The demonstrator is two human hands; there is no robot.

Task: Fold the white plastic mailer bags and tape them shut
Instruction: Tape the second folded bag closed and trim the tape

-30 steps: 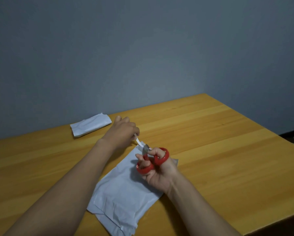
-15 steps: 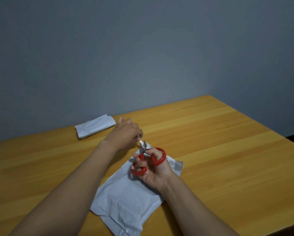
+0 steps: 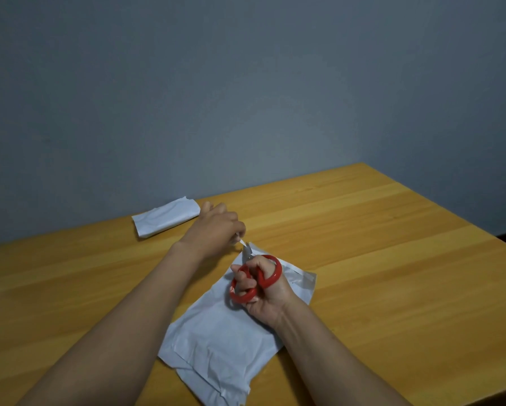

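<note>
- Planks of honey-coloured wood make up the table point(image 3: 392, 259), which stands against a plain grey wall point(image 3: 245, 98).
- A folded mailer bag point(image 3: 165, 216), a small crinkled white packet, lies at the far left near the wall, just beyond the left hand point(image 3: 213, 227).
- Both forearms cross the near mailer bag point(image 3: 216, 341) and hide parts of it.
- This bag is thin, wrinkled white plastic lying flat, with a glossy greyish flap at its far end.
- Its long axis runs from the near table edge away and to the right.
- The left hand pinches a thin white strip point(image 3: 241, 242) at its fingertips, over the bag's far corner.
- The right hand point(image 3: 263, 291) grips red-handled scissors point(image 3: 270, 276), fingers curled through the loops; the short metal blades point away, their tips at the strip.
</note>
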